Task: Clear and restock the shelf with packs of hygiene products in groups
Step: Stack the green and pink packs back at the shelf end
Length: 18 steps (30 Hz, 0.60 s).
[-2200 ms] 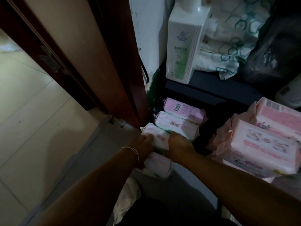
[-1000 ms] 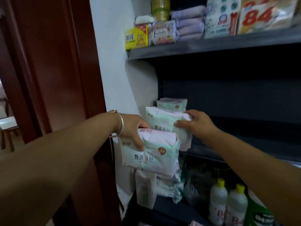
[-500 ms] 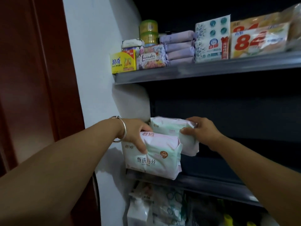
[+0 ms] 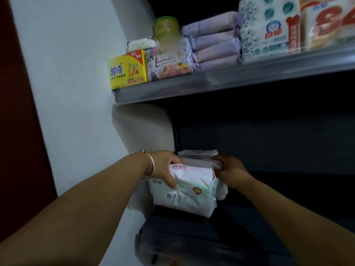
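A white and pale pink pack of pads (image 4: 184, 194) with printed characters stands at the left end of the dark middle shelf (image 4: 269, 214). My left hand (image 4: 163, 167), with a silver bangle on its wrist, grips that pack's top left corner. Behind it sit more white packs (image 4: 197, 156), pressed toward the shelf's back corner. My right hand (image 4: 228, 169) holds the right end of one of those rear packs. Both arms reach in from the lower edge of the view.
The upper shelf (image 4: 230, 77) carries a yellow soap box (image 4: 126, 70), a lavender pack (image 4: 169, 62), a green jar (image 4: 167, 29), stacked purple packs (image 4: 215, 43), a blue-patterned pack (image 4: 269, 29) and an "84" pack (image 4: 330, 22). A white wall (image 4: 76, 93) and dark red door frame (image 4: 19, 131) stand to the left.
Both hands lifted the packs from floor level up to the middle shelf and have pushed them further in toward the back left corner. The camera moved closer.
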Motion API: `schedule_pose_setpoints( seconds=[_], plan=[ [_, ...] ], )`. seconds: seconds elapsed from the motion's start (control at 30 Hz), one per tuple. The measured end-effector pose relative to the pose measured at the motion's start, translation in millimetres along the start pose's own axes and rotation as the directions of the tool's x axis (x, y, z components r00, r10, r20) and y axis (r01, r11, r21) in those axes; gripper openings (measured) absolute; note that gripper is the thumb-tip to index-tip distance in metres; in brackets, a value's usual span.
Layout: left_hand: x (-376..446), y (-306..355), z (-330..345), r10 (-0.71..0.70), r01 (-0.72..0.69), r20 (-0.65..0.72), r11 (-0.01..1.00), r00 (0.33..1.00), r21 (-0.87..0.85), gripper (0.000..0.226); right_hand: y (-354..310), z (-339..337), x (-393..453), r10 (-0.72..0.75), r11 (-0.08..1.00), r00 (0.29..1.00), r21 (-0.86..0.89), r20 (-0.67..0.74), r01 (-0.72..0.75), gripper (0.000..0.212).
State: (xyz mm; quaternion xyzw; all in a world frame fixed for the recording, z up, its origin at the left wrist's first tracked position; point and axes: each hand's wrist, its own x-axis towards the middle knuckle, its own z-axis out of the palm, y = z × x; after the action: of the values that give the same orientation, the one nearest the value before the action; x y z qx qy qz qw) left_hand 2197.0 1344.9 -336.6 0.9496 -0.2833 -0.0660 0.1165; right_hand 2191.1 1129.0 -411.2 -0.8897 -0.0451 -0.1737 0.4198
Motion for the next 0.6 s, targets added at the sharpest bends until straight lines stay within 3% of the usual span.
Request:
schedule_pose_setpoints(
  seconds=[0.1, 0.2, 0.3, 0.43, 0.6],
  plan=[
    [16.9, -13.6, 10.3, 0.004, -0.004, 0.001, 0.999, 1.000, 0.046, 0.053, 12.8, 15.9, 12.4, 0.031, 0.990, 0.997, -0.143, 0.069, -0.021, 0.046],
    [28.1, -25.9, 17.5, 0.004, -0.009, 0.036, 0.991, 0.999, 0.130, 0.063, 30.7, 21.4, 20.2, 0.044, 0.994, 0.988, -0.108, 0.149, -0.028, 0.064],
    [34.8, -34.7, 19.7, 0.000, -0.007, 0.044, 0.987, 0.999, 0.161, 0.062, 37.6, 21.7, 28.9, -0.024, 0.983, 0.996, -0.181, 0.087, 0.040, 0.069],
    [41.6, -41.0, 20.3, 0.008, -0.015, 0.041, 0.988, 0.999, 0.155, 0.051, 34.5, 38.2, 37.6, -0.162, 0.956, 0.987, -0.246, 0.013, 0.160, 0.060],
    [47.7, -41.3, 19.0, -0.015, 0.008, 0.041, 0.989, 0.999, 0.149, 0.054, 34.9, 47.5, 47.7, -0.137, 0.938, 0.991, -0.322, -0.006, 0.128, 0.053]
  ],
)
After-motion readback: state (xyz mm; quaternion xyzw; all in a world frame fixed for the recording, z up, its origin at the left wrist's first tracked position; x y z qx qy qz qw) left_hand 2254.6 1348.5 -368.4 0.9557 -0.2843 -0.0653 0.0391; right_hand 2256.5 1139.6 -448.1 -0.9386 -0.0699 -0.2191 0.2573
